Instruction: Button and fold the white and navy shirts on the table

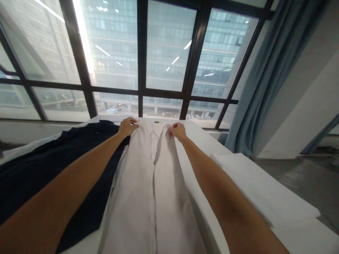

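Note:
A pale off-white garment (pixel 137 190), which looks like a pair of trousers, lies lengthwise on the white table (pixel 201 144). A long seam or gap runs down its middle, and its far end is parted. At the far left corner, my left hand (pixel 128 126) pinches the fabric between thumb and fingers. My right hand (pixel 178 130) grips the opposite far corner, with its fingers closed on the edge. Both arms stretch forward on either side of the garment. Its near end runs out of view.
A dark navy garment (pixel 87 148) is spread on the left, partly under my left forearm. Folded white cloth (pixel 254 183) lies on the right. Beyond the table stand dark-framed windows (pixel 164 46), with a blue-grey curtain (pixel 254 98) at the right.

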Available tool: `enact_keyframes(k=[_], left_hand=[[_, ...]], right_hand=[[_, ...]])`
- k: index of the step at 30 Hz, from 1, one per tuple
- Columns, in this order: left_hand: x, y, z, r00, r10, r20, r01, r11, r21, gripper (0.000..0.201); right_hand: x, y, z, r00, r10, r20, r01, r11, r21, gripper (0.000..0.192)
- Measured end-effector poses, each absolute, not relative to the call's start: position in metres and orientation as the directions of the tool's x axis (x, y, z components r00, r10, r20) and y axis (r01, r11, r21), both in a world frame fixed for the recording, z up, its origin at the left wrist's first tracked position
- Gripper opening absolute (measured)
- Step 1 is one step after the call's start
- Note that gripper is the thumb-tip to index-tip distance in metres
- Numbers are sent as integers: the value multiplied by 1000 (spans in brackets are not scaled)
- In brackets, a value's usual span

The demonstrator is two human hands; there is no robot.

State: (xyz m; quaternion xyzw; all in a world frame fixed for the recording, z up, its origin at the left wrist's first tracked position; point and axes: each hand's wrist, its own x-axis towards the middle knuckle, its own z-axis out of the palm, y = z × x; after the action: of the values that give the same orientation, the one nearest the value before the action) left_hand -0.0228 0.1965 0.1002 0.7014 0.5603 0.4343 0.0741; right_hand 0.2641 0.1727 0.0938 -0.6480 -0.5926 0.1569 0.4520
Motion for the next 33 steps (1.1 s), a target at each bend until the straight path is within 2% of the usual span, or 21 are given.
enact_keyframes(k=[2, 5, 7, 9, 12, 15, 20, 24, 29, 33], left_hand=[[-15, 202, 112, -90, 844, 529, 751, -291, 593, 42], [-6, 197, 107, -108, 872, 477, 782, -222, 582, 62], [-3, 180, 87, -3, 908, 420, 817, -240, 524, 66], [-4, 148, 58, 182, 925, 333, 843, -321, 432, 61], [-10, 76, 14, 431, 880, 199, 826, -474, 305, 62], [-16, -6, -12, 551, 832, 70, 794, -548, 262, 67], [-17, -106, -10, 597, 802, 29, 775, -586, 239, 67], [-19, -145, -1, 611, 791, 26, 760, -596, 260, 68], [-22, -179, 2, 644, 759, 97, 736, -650, 190, 64], [-21, -200, 2, 741, 663, 109, 644, -747, 163, 65]], right_hand=[[258, 173, 103, 254, 861, 440, 686, 160, -710, 48], [253, 156, 99, 145, 902, 406, 796, 137, -589, 65], [252, 132, 83, 1, 953, 303, 851, 158, -501, 61], [253, 98, 60, -167, 961, 218, 872, 248, -422, 51], [256, 37, 25, -364, 910, 197, 853, 411, -321, 47], [258, -25, 4, -496, 846, 196, 815, 532, -231, 51], [254, -99, 0, -504, 851, 146, 842, 522, -134, 56], [250, -130, -2, -451, 885, 121, 875, 464, -138, 55], [248, -143, -8, -408, 896, 173, 883, 436, -174, 53], [250, -143, -8, -430, 861, 271, 853, 486, -189, 49]])
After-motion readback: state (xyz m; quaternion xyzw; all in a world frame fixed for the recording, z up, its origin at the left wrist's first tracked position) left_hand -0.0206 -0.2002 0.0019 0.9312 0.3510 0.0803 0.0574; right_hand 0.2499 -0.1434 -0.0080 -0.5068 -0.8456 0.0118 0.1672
